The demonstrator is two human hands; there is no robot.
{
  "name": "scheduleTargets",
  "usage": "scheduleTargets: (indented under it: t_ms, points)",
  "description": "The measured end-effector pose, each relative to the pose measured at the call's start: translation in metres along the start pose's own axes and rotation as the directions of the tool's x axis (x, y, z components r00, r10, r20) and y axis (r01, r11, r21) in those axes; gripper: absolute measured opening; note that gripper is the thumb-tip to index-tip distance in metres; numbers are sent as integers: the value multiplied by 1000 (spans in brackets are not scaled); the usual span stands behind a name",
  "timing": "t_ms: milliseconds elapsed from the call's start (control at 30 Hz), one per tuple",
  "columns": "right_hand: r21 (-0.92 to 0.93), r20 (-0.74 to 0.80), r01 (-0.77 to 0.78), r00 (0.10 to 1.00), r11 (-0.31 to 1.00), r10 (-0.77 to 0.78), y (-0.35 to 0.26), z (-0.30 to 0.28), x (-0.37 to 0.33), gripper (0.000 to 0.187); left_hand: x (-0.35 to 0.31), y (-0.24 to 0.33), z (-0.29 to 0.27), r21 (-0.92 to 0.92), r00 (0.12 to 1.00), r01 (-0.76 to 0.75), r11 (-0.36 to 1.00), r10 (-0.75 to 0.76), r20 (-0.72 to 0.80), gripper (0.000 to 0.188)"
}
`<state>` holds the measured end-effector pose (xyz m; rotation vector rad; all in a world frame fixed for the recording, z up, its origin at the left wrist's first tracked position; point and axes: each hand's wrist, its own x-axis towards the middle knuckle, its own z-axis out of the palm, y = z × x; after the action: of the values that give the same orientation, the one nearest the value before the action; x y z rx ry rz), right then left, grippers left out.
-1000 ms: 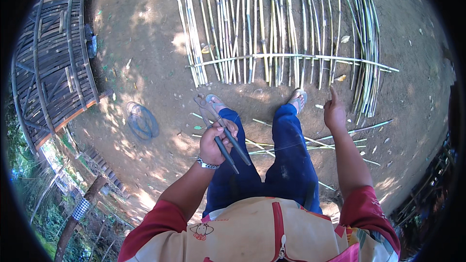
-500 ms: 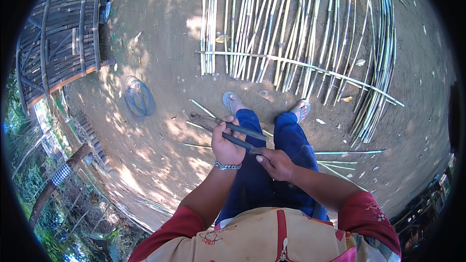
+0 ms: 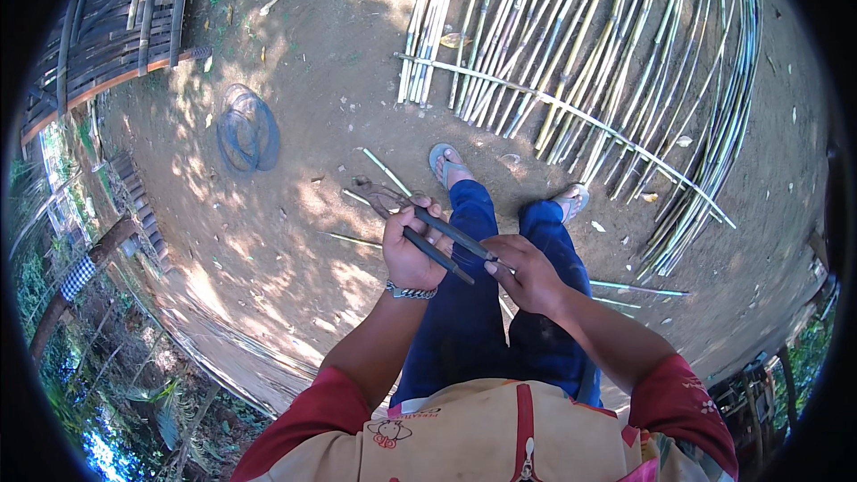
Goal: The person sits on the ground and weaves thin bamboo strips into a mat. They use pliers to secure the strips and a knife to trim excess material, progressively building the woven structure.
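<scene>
Long-nosed metal pincers with two dark grip handles lie slantwise in front of my thighs, their rusty jaws pointing to the far left. My left hand is closed round them near the middle, palm up, with the handles spread apart. At the end of the upper handle my right hand pinches with thumb and fingers. Whether something thin is also between those fingertips is too small to tell. Under the jaws, short green-yellow stalks lie on the ground.
Many long stalks lie side by side ahead, crossed by one stalk, with a dense bundle at their right. A coil of wire rests on the dirt at left. A slatted bamboo structure stands far left.
My right hand has shifted from the lower handle's end to the upper handle's end. The view has turned slightly, so the stalks sit further right. My left hand still holds the pincers.
</scene>
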<state>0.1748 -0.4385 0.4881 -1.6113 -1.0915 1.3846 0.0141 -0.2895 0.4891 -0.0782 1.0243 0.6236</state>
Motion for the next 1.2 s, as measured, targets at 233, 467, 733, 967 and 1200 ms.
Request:
scheduleTargets:
  t_ms: [233, 467, 733, 967, 1200]
  points:
    - [706, 109, -303, 939, 640, 326, -28, 10, 57, 36, -18, 30, 4, 274, 941, 21, 962, -112, 319, 27]
    - [783, 213, -390, 900, 484, 380, -52, 5, 80, 40, -23, 52, -6, 577, 869, -52, 815, -249, 429, 28]
    - [674, 114, -332, 930, 660, 351, -58, 16, 70, 31, -25, 50, -5, 676, 856, -141, 723, -253, 450, 25]
    - [667, 285, -372, 928, 646, 240, -63, 0, 71, 28, -26, 53, 6, 715, 830, -33, 699, -379, 410, 18]
    - [718, 298, -376, 926, 585, 230, -61, -15, 66, 19, -22, 49, 12, 660, 792, 165, 733, -498, 355, 27]
